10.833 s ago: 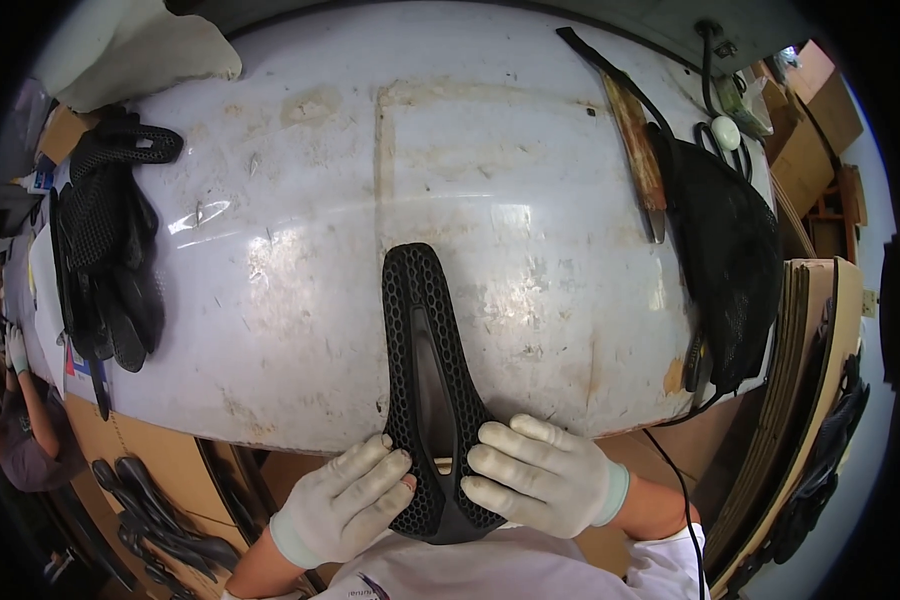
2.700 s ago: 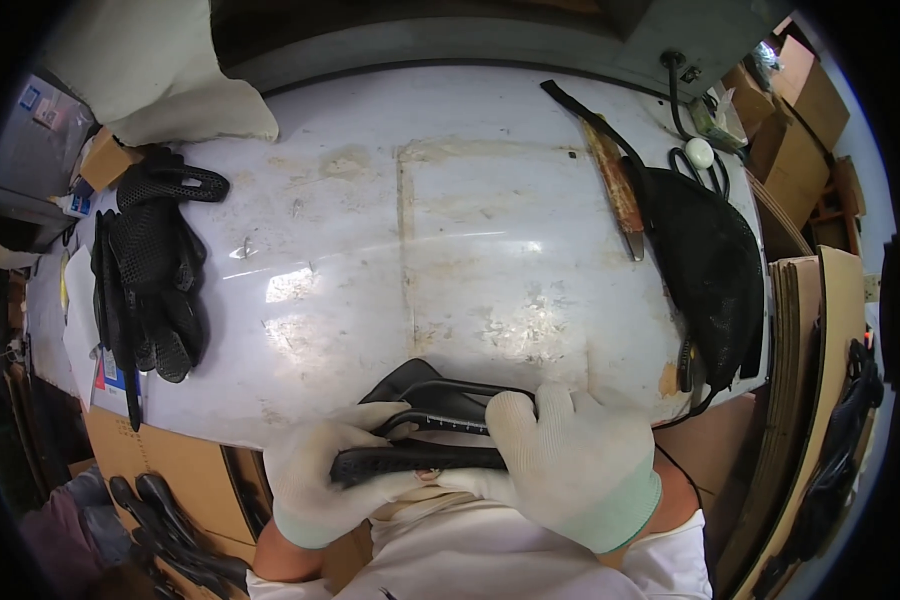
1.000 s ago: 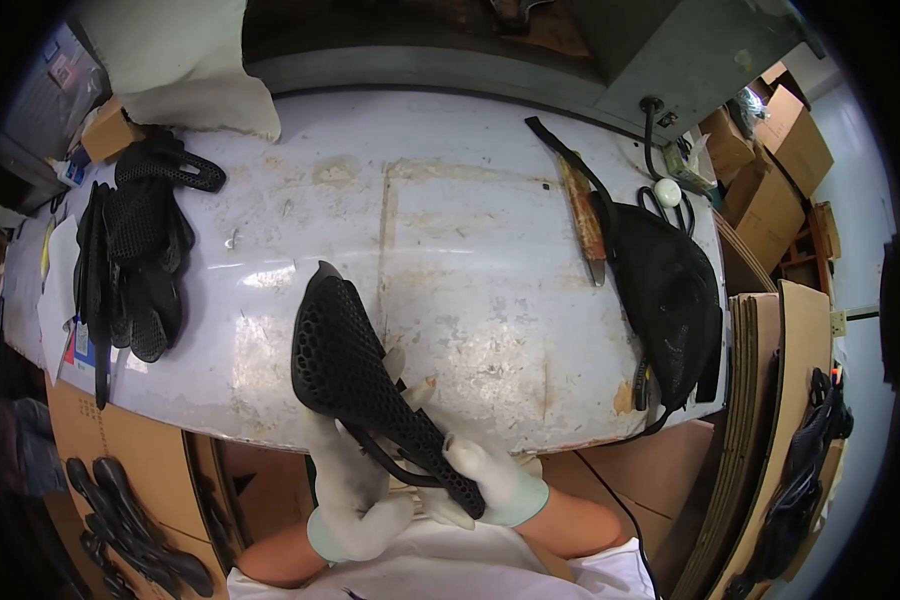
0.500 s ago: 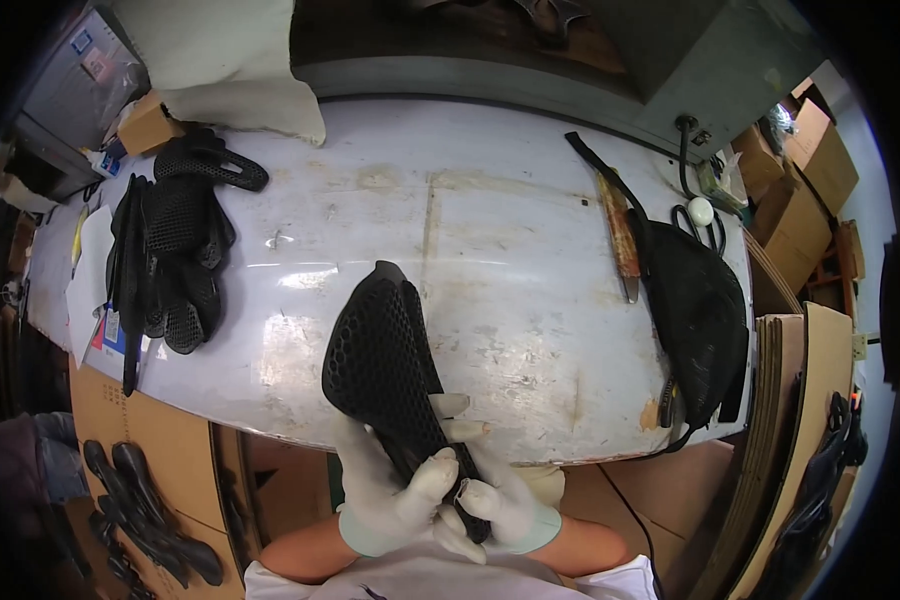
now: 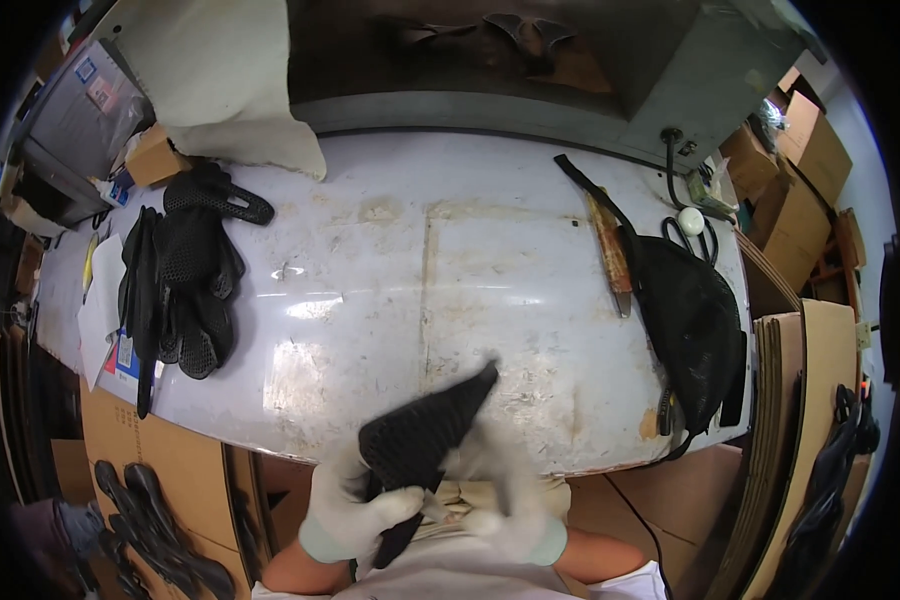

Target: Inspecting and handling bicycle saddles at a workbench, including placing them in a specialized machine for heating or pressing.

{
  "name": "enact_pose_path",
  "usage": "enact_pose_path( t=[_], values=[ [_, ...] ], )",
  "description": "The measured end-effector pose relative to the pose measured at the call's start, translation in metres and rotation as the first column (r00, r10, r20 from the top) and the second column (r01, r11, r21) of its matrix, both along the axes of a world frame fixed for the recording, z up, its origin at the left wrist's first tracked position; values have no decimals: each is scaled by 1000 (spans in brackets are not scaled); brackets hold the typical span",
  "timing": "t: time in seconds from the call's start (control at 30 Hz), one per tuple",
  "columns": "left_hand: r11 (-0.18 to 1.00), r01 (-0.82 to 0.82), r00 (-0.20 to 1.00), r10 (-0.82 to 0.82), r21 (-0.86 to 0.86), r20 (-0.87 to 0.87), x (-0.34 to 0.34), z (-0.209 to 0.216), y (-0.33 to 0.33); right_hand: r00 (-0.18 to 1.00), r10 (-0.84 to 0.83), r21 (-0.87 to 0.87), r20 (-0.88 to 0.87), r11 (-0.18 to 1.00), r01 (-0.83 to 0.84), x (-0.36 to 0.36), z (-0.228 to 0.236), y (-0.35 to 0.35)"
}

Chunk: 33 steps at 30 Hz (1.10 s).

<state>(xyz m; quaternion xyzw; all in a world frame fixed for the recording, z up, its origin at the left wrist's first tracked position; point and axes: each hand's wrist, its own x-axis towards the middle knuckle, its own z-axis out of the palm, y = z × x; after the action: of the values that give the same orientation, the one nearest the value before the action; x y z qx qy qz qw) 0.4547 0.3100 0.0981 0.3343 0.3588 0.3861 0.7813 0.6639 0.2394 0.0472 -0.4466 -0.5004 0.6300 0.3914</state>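
Observation:
A black mesh piece (image 5: pixel 415 432), honeycomb-patterned and folded, is held close to my body over the near edge of the table. My left hand (image 5: pixel 355 510), in a whitish glove, grips its lower left side, thumb across the front. My right hand (image 5: pixel 510 490), gloved alike, is beside the piece's right side. It is smeared by motion, so its fingers and any hold on the piece do not show clearly. The piece's narrow tip points up and to the right.
Similar black mesh pieces (image 5: pixel 195 260) lie heaped on the white table (image 5: pixel 350 250) at left. On the right are a black pouch-like bag (image 5: pixel 688 335) and a worn, rust-coloured tool (image 5: pixel 610 245). A grey metal cabinet (image 5: pixel 470 112) stands behind; cardboard (image 5: pixel 160 460) flanks the near side.
The mesh piece has been turned and lowered; its tip now leans right instead of standing up. My right hand has come away from its lower end and moved up. The view has shifted slightly.

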Motion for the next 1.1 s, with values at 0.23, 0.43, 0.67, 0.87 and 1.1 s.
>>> enact_pose_path(
  t=[0.23, 0.43, 0.67, 0.87, 1.1],
  values=[
    [920, 373, 923, -355, -117, 152, -36, -36, -5, 943, 171, 355, 285, 895, -269, 61, 58, 56],
    [911, 413, 863, -384, -22, 329, -28, -53, -3, 995, 44, 639, 92, 764, -93, 43, 39, 44],
    [722, 655, 753, -649, 223, -109, -35, -42, 13, 980, 22, 635, 200, 759, -146, 42, 44, 39],
    [488, 788, 604, -494, 376, -625, -35, -14, 10, 965, 63, 631, 254, 745, -215, 40, 45, 33],
    [422, 717, 685, -278, 555, -674, -34, -24, 16, 960, -51, 651, 274, 745, -146, 35, 32, 31]
  ],
)
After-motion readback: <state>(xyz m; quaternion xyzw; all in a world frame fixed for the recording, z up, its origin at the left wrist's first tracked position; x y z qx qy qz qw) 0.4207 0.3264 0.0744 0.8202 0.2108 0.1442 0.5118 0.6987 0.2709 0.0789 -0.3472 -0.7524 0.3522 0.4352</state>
